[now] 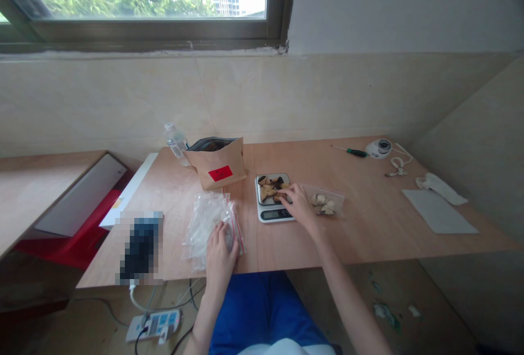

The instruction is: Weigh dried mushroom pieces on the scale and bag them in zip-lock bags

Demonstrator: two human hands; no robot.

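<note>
A kitchen scale [268, 216] stands in the middle of the table, its pan loaded with brown dried mushroom slices [268, 190]. My right hand [302, 206] reaches over the scale's right side, thumb and fingers closing round one slice at the edge of the pile. Partly behind that hand lies a clear zip bag with pale mushroom pieces [326, 203]. To the left, my left hand [221, 249] rests with its fingers lying on a stack of clear zip bags [204, 224] with red seal lines. Behind the stack, an unzipped brown kraft pouch [219, 164] bears a red label; its dark contents are barely visible.
A plastic bottle [177, 145] stands beside the pouch. A pixelated dark device [141, 246] lies at the left edge, its cable running to a power strip [154, 326] below. At right are a screwdriver [356, 152], a white camera [380, 148], a white cloth [441, 188] and a pale sheet [440, 212].
</note>
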